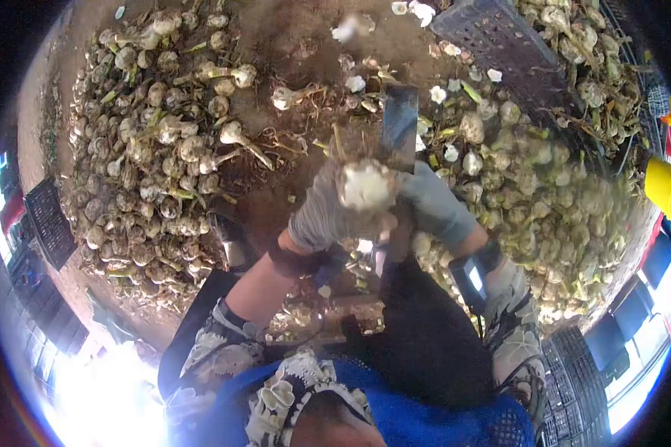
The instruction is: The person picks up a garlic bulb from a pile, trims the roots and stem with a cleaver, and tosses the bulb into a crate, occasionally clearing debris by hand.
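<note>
My left hand [317, 216], in a pale grey glove, is closed around a garlic bulb [367, 186]. The bulb's white, knobbly side faces the camera, slightly blurred. Close on its right, my right hand [434, 203], gloved too, grips a knife [400, 127] with a broad rectangular blade. The blade points up and away from me, beside the bulb, and the knife's handle is mostly hidden by the fingers. Both hands are held over my lap, with a dark wrist strap on each arm.
Untrimmed garlic [149, 149] with stems is heaped on the left. Another garlic heap [544, 201] spreads on the right. A dark plastic crate [499, 45] tilts at the upper right, and black crates [574, 387] stack at the lower right. White scraps [438, 94] litter the dirt floor.
</note>
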Demonstrator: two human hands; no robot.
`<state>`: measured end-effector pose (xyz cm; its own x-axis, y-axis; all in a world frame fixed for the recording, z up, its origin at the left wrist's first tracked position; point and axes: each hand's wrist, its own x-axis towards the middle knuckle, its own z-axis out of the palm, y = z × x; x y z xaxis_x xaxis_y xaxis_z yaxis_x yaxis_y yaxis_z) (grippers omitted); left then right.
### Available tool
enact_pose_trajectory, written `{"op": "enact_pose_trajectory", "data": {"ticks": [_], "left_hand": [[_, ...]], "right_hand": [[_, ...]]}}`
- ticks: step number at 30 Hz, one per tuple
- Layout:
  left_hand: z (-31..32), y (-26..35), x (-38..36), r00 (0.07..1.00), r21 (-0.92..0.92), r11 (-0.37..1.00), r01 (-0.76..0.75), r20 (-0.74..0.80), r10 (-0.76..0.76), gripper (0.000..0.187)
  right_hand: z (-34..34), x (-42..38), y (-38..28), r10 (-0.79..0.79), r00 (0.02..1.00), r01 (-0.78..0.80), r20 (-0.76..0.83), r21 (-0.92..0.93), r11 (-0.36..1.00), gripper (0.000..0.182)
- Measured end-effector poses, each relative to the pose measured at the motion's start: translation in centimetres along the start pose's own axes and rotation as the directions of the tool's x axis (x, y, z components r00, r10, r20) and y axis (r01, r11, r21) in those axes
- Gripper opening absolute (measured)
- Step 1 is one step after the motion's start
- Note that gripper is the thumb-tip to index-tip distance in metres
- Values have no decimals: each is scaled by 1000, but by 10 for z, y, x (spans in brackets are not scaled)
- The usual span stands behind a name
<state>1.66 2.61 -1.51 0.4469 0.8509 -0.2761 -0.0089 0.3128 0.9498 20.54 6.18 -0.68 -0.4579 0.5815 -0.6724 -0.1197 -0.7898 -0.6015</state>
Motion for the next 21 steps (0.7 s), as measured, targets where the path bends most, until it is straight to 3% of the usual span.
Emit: {"op": "enact_pose_trajectory", "data": {"ticks": [2, 3, 5, 7, 11, 13, 15, 16, 17, 18, 19, 21], "left_hand": [[4, -2, 2, 992, 60, 993, -107, 67, 102, 55], [8, 4, 0, 995, -156, 987, -35, 88, 49, 54], [13, 13, -3, 983, -559, 815, 156, 165, -75, 56], [9, 25, -2, 953, -626, 718, 303, 196, -231, 50], [-2, 14, 8, 853, -181, 840, 511, -10, -522, 24], [1, 23, 15, 786, -263, 763, 591, -25, -617, 23], [-5, 19, 15, 846, -147, 847, 511, -88, -526, 24], [-3, 30, 14, 882, -176, 882, 437, -109, -459, 25], [-2, 36, 14, 913, -201, 912, 357, -131, -386, 25], [-4, 16, 13, 954, -163, 962, 219, -169, -246, 33], [0, 29, 20, 951, -323, 931, 168, -197, -239, 30], [9, 52, 26, 936, -561, 825, 68, -250, -247, 27]], "right_hand": [[0, 7, 9, -37, 999, 32, 31, 137, 990, 31], [-1, 7, 12, -50, 998, 40, 42, 208, 977, 30], [-7, 1, 3, -107, 989, 96, -103, -104, 990, 29], [0, -10, -13, -140, 958, 55, -248, -321, 946, 29], [-2, -4, -9, -321, 932, 138, -169, -655, 743, 31], [5, -6, -5, -441, 863, 161, -246, -694, 702, 28], [4, -7, 8, -546, 793, 260, -269, -661, 704, 24], [-11, -6, 26, -533, 846, 266, 32, -891, 369, 22], [-38, -5, 50, -389, 872, 311, 299, -950, -33, 20], [-55, -5, 61, -142, 866, 387, 479, -823, -416, 18], [-57, -5, 59, -100, 947, 276, 305, -932, -235, 22], [-45, -1, 64, 96, 995, -6, 6, -993, 121, 30]]}}
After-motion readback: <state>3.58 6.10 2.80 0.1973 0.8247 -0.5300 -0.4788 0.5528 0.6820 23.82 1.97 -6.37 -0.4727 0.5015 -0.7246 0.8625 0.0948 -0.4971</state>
